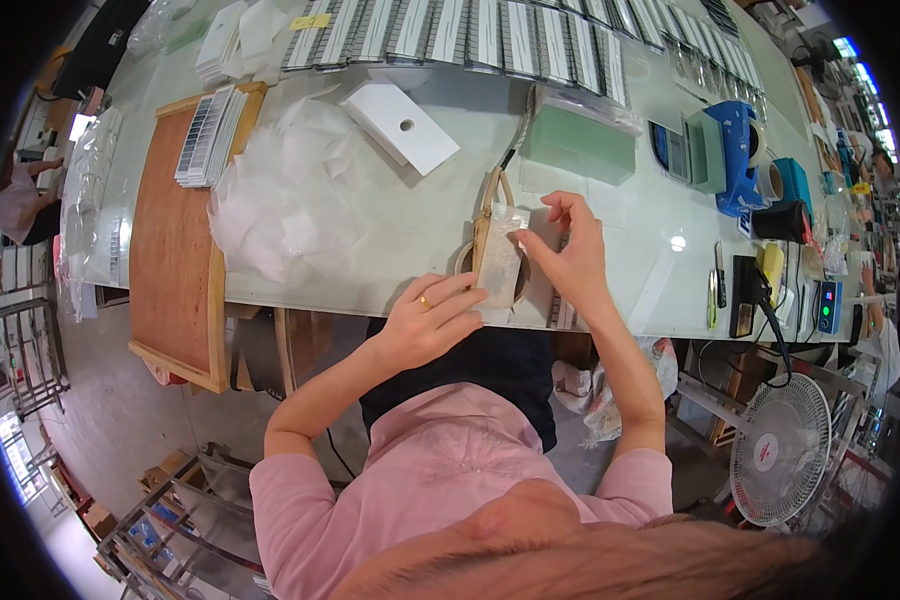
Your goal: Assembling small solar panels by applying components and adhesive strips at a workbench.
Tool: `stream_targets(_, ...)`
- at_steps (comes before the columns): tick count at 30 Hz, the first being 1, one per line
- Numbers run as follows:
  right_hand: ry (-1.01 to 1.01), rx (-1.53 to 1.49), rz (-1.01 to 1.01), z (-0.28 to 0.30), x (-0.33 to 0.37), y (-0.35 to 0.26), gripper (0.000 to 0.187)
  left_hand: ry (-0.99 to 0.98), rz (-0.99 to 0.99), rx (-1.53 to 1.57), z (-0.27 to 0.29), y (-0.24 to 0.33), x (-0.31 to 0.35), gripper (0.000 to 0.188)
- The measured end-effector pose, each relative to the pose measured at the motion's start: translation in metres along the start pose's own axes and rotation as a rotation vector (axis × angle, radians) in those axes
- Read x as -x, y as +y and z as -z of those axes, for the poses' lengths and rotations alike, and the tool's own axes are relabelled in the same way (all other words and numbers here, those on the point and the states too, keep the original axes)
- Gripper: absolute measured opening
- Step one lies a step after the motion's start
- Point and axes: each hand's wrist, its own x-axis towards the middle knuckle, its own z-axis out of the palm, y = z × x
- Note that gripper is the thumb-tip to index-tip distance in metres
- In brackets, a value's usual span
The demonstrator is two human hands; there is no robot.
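Observation:
Near the table's front edge lies a flat, pale, shiny rectangular piece, apparently in clear film. It rests on a tan frame or fixture with a loop at its far end and a cord. My left hand, with a ring on one finger, is bent at the piece's lower left edge, fingertips pressed against it; its thumb is hidden. On the other side, my right hand has its thumb tip at the piece's upper right. Its other fingers are bent and apart from the thumb.
Left are crumpled translucent sheets and a wooden board bearing stacked panels. Ahead sit a white box, stacked greenish glass sheets and rows of panels. Rightward stand a blue tape dispenser and a fan.

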Motion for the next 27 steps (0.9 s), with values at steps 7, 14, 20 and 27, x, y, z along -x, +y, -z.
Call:
stream_targets(7, -0.066, 0.313, 0.201, 0.058, 0.022, 0.051, 0.054, 0.0, -0.026, -0.092, -0.002, 0.004, 0.01, 0.01)
stream_targets(14, -0.122, 0.39, 0.176, 0.061, 0.031, 0.056, 0.063, -0.021, -0.013, -0.211, -0.012, 0.004, 0.014, 0.016)
stream_targets(20, -0.094, 0.335, 0.215, 0.061, 0.029, 0.059, 0.052, 0.026, -0.058, -0.298, -0.012, 0.019, 0.026, 0.02)
stream_targets(27, -0.251, -0.472, -0.209, 0.067, 0.02, 0.036, 0.037, -0.003, -0.071, -0.295, -0.013, 0.029, 0.026, 0.013)
